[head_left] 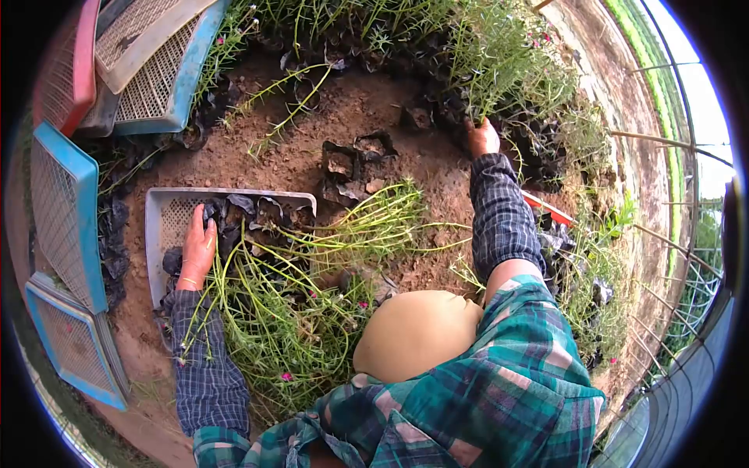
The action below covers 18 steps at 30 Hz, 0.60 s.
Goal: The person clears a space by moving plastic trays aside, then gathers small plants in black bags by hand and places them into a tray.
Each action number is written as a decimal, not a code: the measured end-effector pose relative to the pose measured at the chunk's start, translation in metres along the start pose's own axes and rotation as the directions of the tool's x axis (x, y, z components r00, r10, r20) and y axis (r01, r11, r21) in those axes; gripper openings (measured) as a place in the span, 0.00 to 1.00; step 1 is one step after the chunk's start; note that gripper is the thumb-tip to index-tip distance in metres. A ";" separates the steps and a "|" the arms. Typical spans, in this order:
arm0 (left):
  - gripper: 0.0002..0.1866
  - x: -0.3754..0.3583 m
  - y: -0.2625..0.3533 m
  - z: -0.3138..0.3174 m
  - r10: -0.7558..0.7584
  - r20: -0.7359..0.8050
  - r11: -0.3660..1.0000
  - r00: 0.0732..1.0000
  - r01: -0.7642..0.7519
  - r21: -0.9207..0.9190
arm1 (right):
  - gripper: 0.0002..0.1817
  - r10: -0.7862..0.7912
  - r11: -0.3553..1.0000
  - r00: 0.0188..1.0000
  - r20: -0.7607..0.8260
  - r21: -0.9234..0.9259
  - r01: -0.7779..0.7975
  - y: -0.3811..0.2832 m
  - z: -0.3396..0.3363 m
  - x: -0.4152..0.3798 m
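Observation:
My left hand (200,248) is inside a grey plastic tray (175,191), its fingers against the black plant bags (234,214) there. Long green stems with pink flowers (273,327) spill from the tray toward my knee. My right hand (483,139) reaches out to the upper right, at the base of a leafy plant (499,78) among black bags. Its fingertips are partly hidden by the foliage, and its fingers look closed on the plant's lower part. Two small black bags of soil (339,161) stand on the ground between my hands.
Blue-rimmed crates (70,210) and a red one (82,62) lie along the left side. Rows of bagged plants (351,31) border the brown soil (265,168) at the top. A red-edged object (548,209) sits beside my right sleeve. Wire fencing (690,148) runs along the right.

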State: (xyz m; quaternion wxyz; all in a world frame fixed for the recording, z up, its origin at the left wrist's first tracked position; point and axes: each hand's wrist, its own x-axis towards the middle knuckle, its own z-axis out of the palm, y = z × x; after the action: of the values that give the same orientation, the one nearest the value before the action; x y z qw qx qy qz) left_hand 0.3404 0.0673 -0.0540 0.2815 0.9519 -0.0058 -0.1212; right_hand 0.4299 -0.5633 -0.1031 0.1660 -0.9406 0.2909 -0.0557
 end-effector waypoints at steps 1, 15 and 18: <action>0.26 0.000 -0.002 0.001 -0.002 0.002 1.000 1.000 0.002 -0.001 | 0.23 0.000 1.000 1.000 0.002 -0.002 0.000 0.004 0.004 -0.005; 0.26 -0.001 0.002 -0.001 -0.028 0.016 0.999 0.999 0.028 -0.042 | 0.18 -0.113 0.990 0.923 -0.367 0.038 0.136 0.023 0.014 -0.063; 0.27 -0.002 0.006 -0.003 -0.049 0.030 0.998 0.998 0.051 -0.047 | 0.16 -0.176 0.972 0.926 -0.335 0.090 0.217 0.022 0.010 -0.075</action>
State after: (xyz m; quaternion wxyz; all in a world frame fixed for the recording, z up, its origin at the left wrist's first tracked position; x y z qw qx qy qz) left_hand 0.3395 0.0641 -0.0481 0.3010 0.9429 0.0170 -0.1418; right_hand 0.3586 -0.5354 -0.1205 0.1680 -0.9307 0.2144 -0.2443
